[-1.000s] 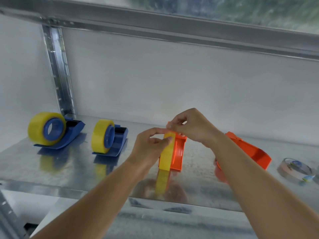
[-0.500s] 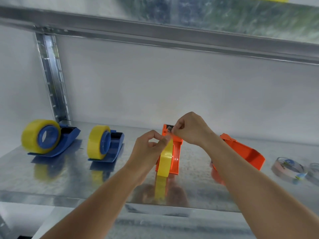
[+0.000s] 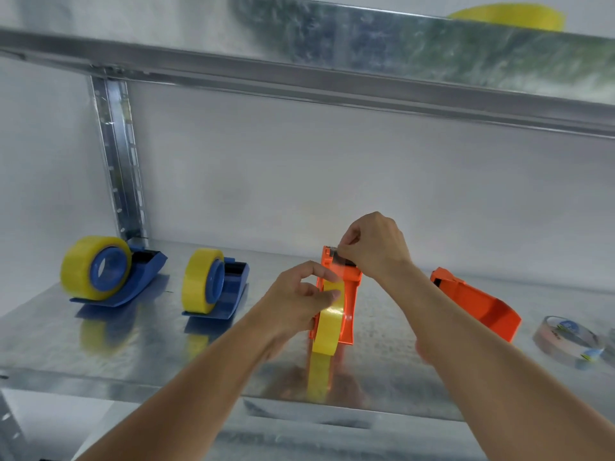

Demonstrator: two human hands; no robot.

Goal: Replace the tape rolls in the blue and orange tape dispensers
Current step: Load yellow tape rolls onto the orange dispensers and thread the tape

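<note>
Left hand (image 3: 296, 297): fingers curled on the yellow roll (image 3: 327, 322), thumb and fingertips pinching its upper edge.
Right hand (image 3: 374, 247): fingers bent, pinching the clear tape end (image 3: 342, 259) at the far end of the orange dispenser (image 3: 349, 294), just beside its toothed blade.
Yellow roll: upright in the near end of that orange dispenser, which stands on the metal shelf (image 3: 133, 354) at centre — its reflection shows below.
Second orange dispenser (image 3: 476, 302): to the right, no roll in it, apart from both hands.
Blue dispensers: two on the left of the shelf, the far-left one (image 3: 146, 267) and the nearer one (image 3: 233, 284) — each carries a yellow roll on a blue hub.
Used rolls (image 3: 565, 339): thin, nearly clear, lying flat at the shelf's right edge.
Upper shelf (image 3: 366, 54): a yellow roll (image 3: 509, 16) shows over its edge at top right, blurred.
</note>
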